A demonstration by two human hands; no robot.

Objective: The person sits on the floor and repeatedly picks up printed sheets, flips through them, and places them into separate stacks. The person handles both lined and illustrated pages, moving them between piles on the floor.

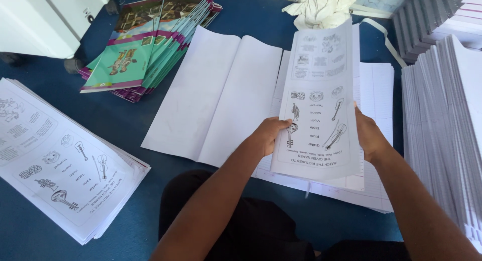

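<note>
Both my hands hold up one printed sheet (317,102), white with black drawings of musical instruments, folded lengthwise. My left hand (268,133) grips its left edge with the thumb on the front. On the sheet's right edge my right hand (369,135) is closed, mostly behind the paper. Under the sheet lies a stack of open lined pages (374,90). An open blank white sheet (221,95) lies to its left on the blue surface (125,125).
A pile of the same printed sheets (60,160) lies at the left. Colourful green booklets (150,40) are fanned at the top left, beside a white cabinet (45,15). Tall stacks of white paper (444,120) stand at the right. A crumpled cloth (321,7) lies at the top.
</note>
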